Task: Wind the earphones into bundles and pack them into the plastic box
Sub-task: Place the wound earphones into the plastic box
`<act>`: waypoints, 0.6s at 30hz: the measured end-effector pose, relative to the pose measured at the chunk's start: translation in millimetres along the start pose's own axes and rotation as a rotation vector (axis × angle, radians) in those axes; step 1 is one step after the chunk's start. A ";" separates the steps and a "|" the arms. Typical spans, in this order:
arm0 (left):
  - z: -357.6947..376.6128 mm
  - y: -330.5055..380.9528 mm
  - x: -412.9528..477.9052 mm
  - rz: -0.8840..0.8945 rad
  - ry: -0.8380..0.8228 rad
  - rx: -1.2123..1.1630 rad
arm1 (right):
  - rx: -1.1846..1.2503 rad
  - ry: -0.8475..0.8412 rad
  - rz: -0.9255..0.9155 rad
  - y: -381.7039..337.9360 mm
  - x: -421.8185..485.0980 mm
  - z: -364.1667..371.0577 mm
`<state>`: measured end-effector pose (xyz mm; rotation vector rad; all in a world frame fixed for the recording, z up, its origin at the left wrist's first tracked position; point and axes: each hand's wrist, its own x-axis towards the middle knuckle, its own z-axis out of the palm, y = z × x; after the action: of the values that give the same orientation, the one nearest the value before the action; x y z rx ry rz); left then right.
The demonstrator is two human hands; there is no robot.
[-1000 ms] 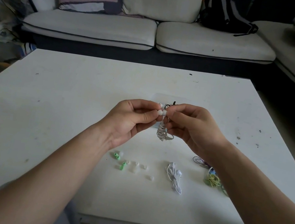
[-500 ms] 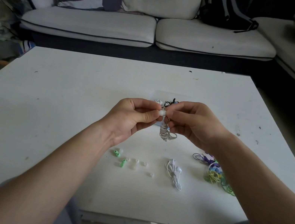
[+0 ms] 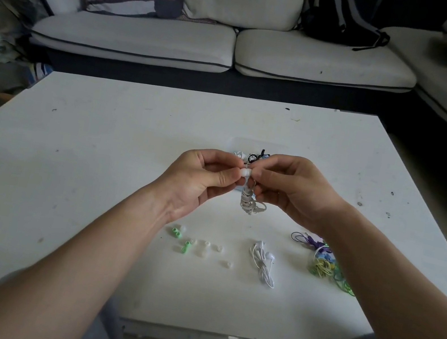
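Box (image 3: pixel 262 145) lies half-hidden behind left hand (image 3: pixel 202 178), right hand (image 3: pixel 296 191) pinching bundle (image 3: pixel 246 201).

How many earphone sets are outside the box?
3 at least: a wound bundle pinched between left hand and right hand; a white set on the table; a coloured tangle to its right, possibly several sets.

The left hand (image 3: pixel 200 177) and right hand (image 3: pixel 293 187) are blocking most of the plastic box (image 3: pixel 238 143) behind them; something dark, perhaps a black cord, is peeking out. Their fingertips (image 3: pixel 230 175) are covering the grey earphone bundle's (image 3: pixel 246 203) top. The right forearm (image 3: pixel 377 271) is hiding part of the coloured earphone tangle (image 3: pixel 321 266).
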<state>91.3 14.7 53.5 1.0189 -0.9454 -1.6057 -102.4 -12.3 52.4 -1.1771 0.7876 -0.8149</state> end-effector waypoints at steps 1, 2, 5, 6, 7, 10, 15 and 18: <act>-0.5 -0.4 0.2 0.000 0.002 0.012 | -0.020 0.008 -0.010 0.1 0.4 0.1; -0.6 -0.9 0.5 0.000 0.003 0.025 | -0.038 0.015 -0.017 0.4 0.4 -0.1; -0.4 -1.8 1.4 -0.002 -0.004 0.032 | -0.045 0.018 -0.008 0.9 0.8 -1.4; -0.5 -2.0 1.9 -0.002 -0.008 0.028 | -0.034 0.011 0.001 1.1 0.8 -1.7; -0.3 -2.1 2.1 -0.003 -0.010 0.029 | -0.026 0.002 0.009 1.2 0.4 -2.0; 0.0 -4.1 2.6 -0.010 0.009 0.055 | -0.006 -0.015 0.032 1.4 -1.2 -2.0; 1.7 -11.6 4.7 -0.045 0.115 0.305 | 0.093 0.027 0.031 1.7 0.2 -1.9; 6.8 -16.1 3.2 -0.123 0.029 0.274 | 0.131 0.013 0.042 1.9 0.5 -0.5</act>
<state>79.3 15.9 40.5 1.3065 -1.1238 -1.5846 -102.3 -12.6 50.3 -1.0362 0.7558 -0.8274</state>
